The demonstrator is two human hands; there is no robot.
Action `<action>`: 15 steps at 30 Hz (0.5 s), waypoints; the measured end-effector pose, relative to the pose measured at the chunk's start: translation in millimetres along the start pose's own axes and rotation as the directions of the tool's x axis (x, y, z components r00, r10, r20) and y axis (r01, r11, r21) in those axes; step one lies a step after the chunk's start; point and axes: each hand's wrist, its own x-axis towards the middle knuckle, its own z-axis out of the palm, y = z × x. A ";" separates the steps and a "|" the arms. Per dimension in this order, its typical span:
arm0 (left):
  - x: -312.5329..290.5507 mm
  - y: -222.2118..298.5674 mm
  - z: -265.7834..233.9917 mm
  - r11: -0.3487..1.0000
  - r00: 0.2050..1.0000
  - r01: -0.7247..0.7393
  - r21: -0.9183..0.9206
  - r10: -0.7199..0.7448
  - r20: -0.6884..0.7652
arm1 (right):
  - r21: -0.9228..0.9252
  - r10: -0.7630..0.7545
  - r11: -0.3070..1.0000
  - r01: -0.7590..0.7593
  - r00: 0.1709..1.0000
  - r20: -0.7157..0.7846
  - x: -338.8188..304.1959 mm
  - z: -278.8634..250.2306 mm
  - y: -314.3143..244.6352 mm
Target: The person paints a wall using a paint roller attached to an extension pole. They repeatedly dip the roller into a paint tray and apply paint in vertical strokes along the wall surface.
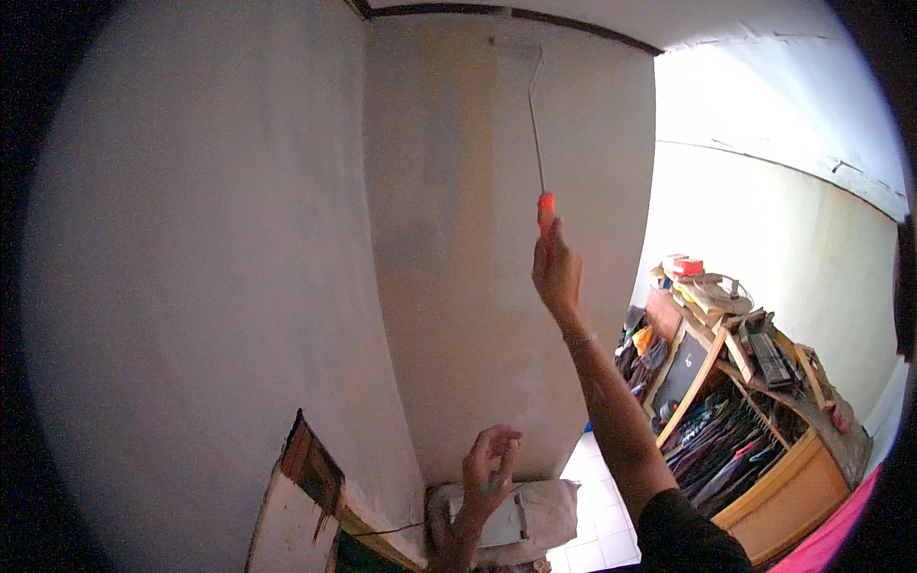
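Observation:
My right hand (557, 272) is raised high, its fingers wrapped round the orange handle of a paint roller (537, 124). The thin metal rod runs upward from the handle, and the roller head is up near the top of the wall (583, 124), just below the dark ceiling trim. Yellowish and greyish patches mark the wall left of the rod. Lower down, my left hand (491, 466) hovers with loosely curled fingers, some apart, and nothing visible in it. Beneath it lies a covered bundle (554, 506) with a pale tray-like object (506, 522) on top.
A grey wall (210, 239) meets the painted wall in a corner on the left. A worn door top (291, 497) stands at lower left. At right, a wooden wardrobe (778, 497) holds hanging clothes, with wood pieces and boxes piled on top. White floor tiles (602, 506) show below.

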 end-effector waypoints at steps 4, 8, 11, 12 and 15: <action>6.6 -5.6 -1.9 0.999 0.999 -0.022 0.035 0.023 -0.029 | 0.021 -0.038 0.999 0.038 0.999 0.002 33.0 -5.2 -17.4; 8.2 -8.2 1.8 0.999 0.998 -0.049 0.024 0.050 -0.032 | -0.044 0.003 0.999 0.002 0.995 0.099 -6.7 -1.1 -13.0; 5.6 -5.0 9.9 0.991 0.995 0.103 -0.081 -0.103 0.007 | 0.091 -0.049 0.995 0.044 0.997 0.052 -90.7 11.9 30.3; 4.4 -3.6 9.3 0.993 0.993 0.114 -0.042 -0.113 0.017 | 0.075 -0.071 0.995 0.066 0.995 0.068 -120.5 10.6 35.4; 2.5 -0.8 8.3 0.990 0.992 0.123 0.074 -0.126 0.030 | 0.012 0.058 0.998 -0.061 0.988 0.143 -206.7 6.2 45.6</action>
